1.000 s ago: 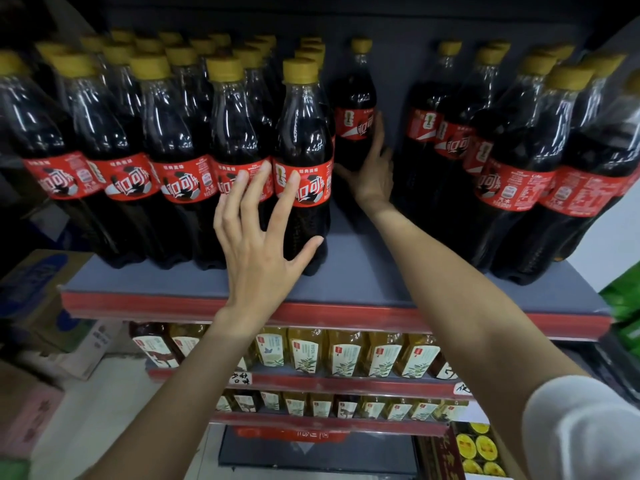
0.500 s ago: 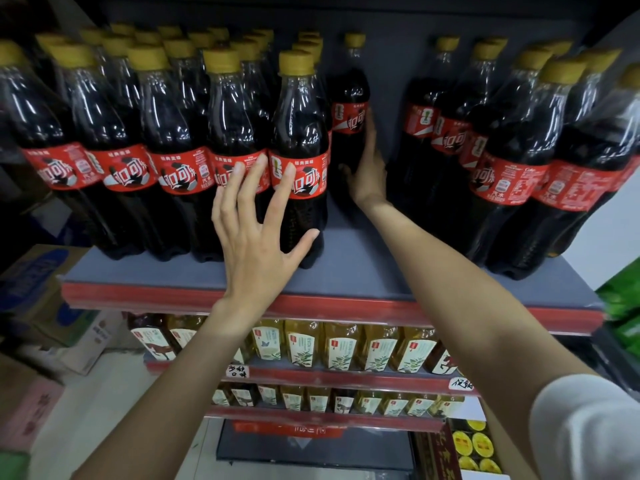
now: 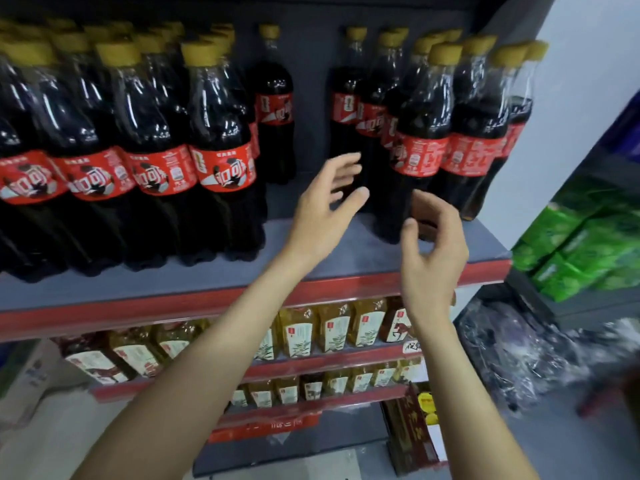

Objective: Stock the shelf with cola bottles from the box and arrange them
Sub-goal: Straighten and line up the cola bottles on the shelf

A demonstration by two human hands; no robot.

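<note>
Cola bottles stand upright on the grey shelf (image 3: 346, 258) in two blocks. Left block (image 3: 138, 150): several rows deep, up and left of the left hand. Right block (image 3: 433, 133): up and right of both hands, its front bottle (image 3: 415, 157) just above the right hand. One single bottle (image 3: 275, 109) stands at the back in the gap between the blocks, above and slightly left of the left hand. All have yellow caps and red labels.

Left hand (image 3: 325, 209): raised over the gap, fingers spread and loosely curved, holding nothing; fingertips overlap the near edge of the right block, contact can't be confirmed because of blur. Right hand (image 3: 433, 251): just right of the left hand and lower, in front of the base of the front right bottle, fingers loosely curled, gripping nothing. Hands are apart, near each other, both empty.

Below the hands: lower shelves with yellow tea bottles (image 3: 332, 327) in rows. Right of the right hand: green packs (image 3: 581, 244) on a neighbouring rack, crumpled clear plastic wrap (image 3: 526, 348) under them. Far left of the left forearm, low: a cardboard carton (image 3: 31, 375), blurred.
</note>
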